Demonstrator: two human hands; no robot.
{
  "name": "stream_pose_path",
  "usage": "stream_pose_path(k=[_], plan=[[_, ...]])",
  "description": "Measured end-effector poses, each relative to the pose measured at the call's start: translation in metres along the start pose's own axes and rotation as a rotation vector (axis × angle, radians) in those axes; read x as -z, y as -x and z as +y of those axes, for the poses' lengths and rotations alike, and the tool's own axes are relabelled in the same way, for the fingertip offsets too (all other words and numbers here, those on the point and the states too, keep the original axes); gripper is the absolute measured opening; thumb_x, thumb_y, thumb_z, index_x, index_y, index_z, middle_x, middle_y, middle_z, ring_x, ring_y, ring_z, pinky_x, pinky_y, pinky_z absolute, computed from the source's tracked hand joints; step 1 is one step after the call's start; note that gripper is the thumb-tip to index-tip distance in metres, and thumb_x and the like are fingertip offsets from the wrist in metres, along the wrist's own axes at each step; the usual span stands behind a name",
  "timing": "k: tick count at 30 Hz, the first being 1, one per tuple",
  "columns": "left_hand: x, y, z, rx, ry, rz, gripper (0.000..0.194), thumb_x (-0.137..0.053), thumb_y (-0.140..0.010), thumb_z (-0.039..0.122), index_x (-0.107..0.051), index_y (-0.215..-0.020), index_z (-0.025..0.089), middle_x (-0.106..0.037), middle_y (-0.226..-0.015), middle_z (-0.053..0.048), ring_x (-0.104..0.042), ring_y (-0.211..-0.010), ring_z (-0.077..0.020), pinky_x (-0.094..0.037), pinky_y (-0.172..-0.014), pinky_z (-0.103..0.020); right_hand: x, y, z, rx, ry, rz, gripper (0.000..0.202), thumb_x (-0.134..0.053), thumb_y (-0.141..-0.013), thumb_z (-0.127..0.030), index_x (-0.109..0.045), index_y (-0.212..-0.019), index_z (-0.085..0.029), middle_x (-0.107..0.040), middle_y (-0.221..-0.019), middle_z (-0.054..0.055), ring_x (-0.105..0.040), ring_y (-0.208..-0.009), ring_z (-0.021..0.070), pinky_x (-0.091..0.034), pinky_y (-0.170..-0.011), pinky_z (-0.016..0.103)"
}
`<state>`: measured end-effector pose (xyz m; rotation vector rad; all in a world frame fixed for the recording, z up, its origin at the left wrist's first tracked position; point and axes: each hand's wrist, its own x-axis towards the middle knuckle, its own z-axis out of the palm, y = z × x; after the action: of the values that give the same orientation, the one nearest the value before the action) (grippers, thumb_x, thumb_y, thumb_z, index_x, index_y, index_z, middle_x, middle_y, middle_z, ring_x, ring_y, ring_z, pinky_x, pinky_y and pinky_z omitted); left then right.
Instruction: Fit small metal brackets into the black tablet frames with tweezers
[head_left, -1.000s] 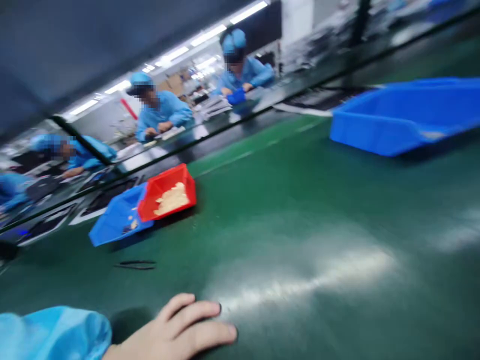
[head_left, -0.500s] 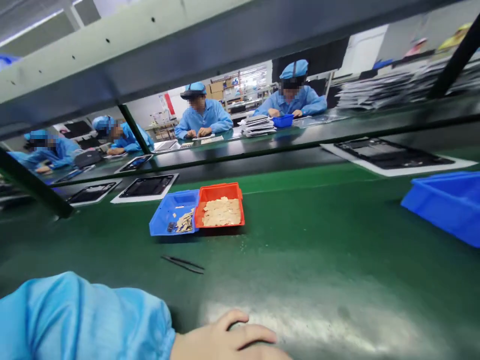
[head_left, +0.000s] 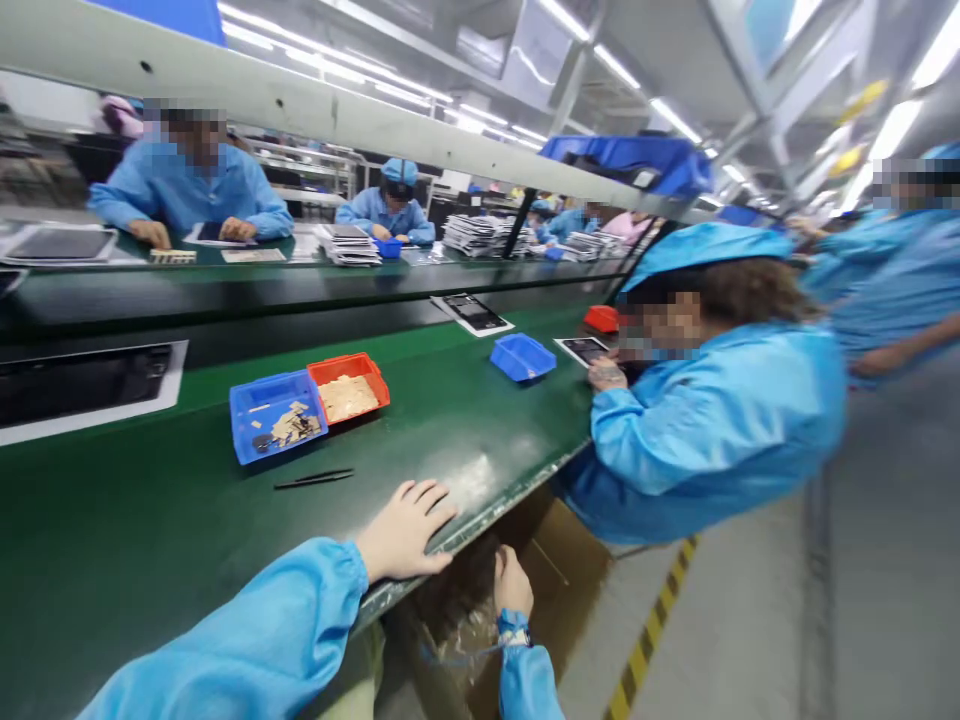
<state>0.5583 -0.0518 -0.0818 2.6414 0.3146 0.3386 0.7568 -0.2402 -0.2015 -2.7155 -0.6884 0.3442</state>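
the green desk (head_left: 172, 530) here looks smooth, shining glossily at six o'clock, its edge worn rough. toward nine o'clock, the blue bin (head_left: 251, 397) and red bin (head_left: 337, 366) are smooth plastic with a slight sheen. the dark tweezers (head_left: 313, 479) at eight could be metal or plastic; i can't tell. the blue sleeve (head_left: 277, 610) at half past seven is creased cloth. toward five, the cardboard box (head_left: 574, 575) looks matt, near shiny, crumpled clear plastic (head_left: 472, 620).

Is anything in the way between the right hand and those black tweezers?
Yes, as seen here: the left hand, fingers spread, and the edge of the green bench lie between the right hand and the black tweezers.
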Motion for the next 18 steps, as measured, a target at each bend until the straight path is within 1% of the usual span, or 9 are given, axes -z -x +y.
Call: stream_pose_path(k=[4, 5, 7, 9, 11, 13, 15, 16, 18], plan=[[0.002, 0.005, -0.003, -0.025, 0.049, 0.042, 0.054, -0.050, -0.080, 0.046, -0.047, -0.128, 0.021, -0.039, -0.135, -0.010, -0.031, -0.126, -0.0294, -0.022, -0.104, -0.048, 0.030, 0.034, 0.016, -0.085, -0.186, 0.089, 0.017, -0.053, -0.077, -0.033, -0.059, -0.079, -0.017, -0.061, -0.070, 0.005, -0.058, -0.065, 0.0207, -0.038, -0.062, 0.030], [0.004, 0.007, -0.003, -0.037, 0.094, 0.068, 0.050, -0.049, -0.082, 0.041, -0.048, -0.127, 0.020, -0.041, -0.134, -0.010, -0.033, -0.125, -0.0278, -0.024, -0.103, -0.045, 0.041, 0.041, 0.014, -0.108, -0.253, 0.158, 0.023, -0.051, -0.076, -0.038, -0.057, -0.078, -0.016, -0.061, -0.072, 0.007, -0.059, -0.068, 0.0218, -0.040, -0.065, 0.032], [0.008, 0.012, 0.001, -0.036, 0.264, 0.151, 0.040, -0.044, -0.085, 0.032, -0.051, -0.121, 0.016, -0.046, -0.128, -0.010, -0.040, -0.119, -0.0230, -0.029, -0.102, -0.039, 0.064, 0.057, 0.000, -0.132, -0.405, 0.340, 0.038, -0.041, -0.079, -0.049, -0.052, -0.089, -0.014, -0.063, -0.089, 0.012, -0.060, -0.084, 0.0233, -0.043, -0.077, 0.035], [0.011, 0.020, 0.010, 0.041, 0.530, 0.218, 0.035, -0.040, -0.087, 0.029, -0.053, -0.115, 0.014, -0.051, -0.120, -0.010, -0.047, -0.112, -0.0194, -0.034, -0.099, -0.035, 0.086, 0.075, -0.026, -0.098, -0.562, 0.483, 0.048, -0.034, -0.080, -0.056, -0.045, -0.098, -0.012, -0.060, -0.102, 0.016, -0.058, -0.097, 0.0213, -0.043, -0.086, 0.034], [0.015, 0.030, 0.022, 0.171, 0.848, 0.208, 0.036, -0.039, -0.087, 0.033, -0.051, -0.115, 0.012, -0.054, -0.115, -0.011, -0.050, -0.108, -0.0185, -0.036, -0.097, -0.035, 0.106, 0.095, -0.064, -0.025, -0.781, 0.518, 0.051, -0.043, -0.077, -0.060, -0.041, -0.099, -0.014, -0.060, -0.102, 0.015, -0.060, -0.093, 0.0188, -0.046, -0.083, 0.031], [0.022, 0.042, 0.032, 0.264, 1.142, 0.118, 0.045, -0.041, -0.086, 0.040, -0.045, -0.120, 0.010, -0.055, -0.116, -0.013, -0.051, -0.109, -0.0189, -0.035, -0.098, -0.035, 0.117, 0.117, -0.107, 0.038, -1.133, 0.458, 0.052, -0.063, -0.067, -0.054, -0.042, -0.094, -0.015, -0.062, -0.093, 0.011, -0.062, -0.082, 0.0171, -0.049, -0.078, 0.030], [0.035, 0.055, 0.039, 0.322, 1.379, 0.028, 0.057, -0.046, -0.083, 0.046, -0.037, -0.126, 0.009, -0.052, -0.120, -0.015, -0.050, -0.112, -0.0199, -0.037, -0.096, -0.034, 0.119, 0.138, -0.147, 0.086, -1.345, 0.372, 0.050, -0.073, -0.062, -0.046, -0.044, -0.089, -0.015, -0.063, -0.085, 0.006, -0.062, -0.073, 0.0134, -0.050, -0.073, 0.027], [0.043, 0.061, 0.039, 0.361, 1.469, 0.016, 0.062, -0.051, -0.080, 0.047, -0.034, -0.127, 0.010, -0.051, -0.122, -0.016, -0.050, -0.111, -0.0204, -0.039, -0.093, -0.033, 0.115, 0.147, -0.165, 0.115, -1.402, 0.326, 0.049, -0.074, -0.062, -0.043, -0.044, -0.088, -0.015, -0.062, -0.083, 0.005, -0.061, -0.071, 0.0117, -0.050, -0.072, 0.025], [0.060, 0.075, 0.033, 0.447, 1.601, 0.078, 0.069, -0.061, -0.075, 0.044, -0.030, -0.129, 0.013, -0.051, -0.120, -0.016, -0.054, -0.106, -0.0201, -0.044, -0.084, -0.030, 0.102, 0.161, -0.191, 0.184, -1.460, 0.247, 0.043, -0.074, -0.065, -0.039, -0.045, -0.086, -0.015, -0.062, -0.081, 0.003, -0.061, -0.071, 0.0098, -0.050, -0.072, 0.023]])
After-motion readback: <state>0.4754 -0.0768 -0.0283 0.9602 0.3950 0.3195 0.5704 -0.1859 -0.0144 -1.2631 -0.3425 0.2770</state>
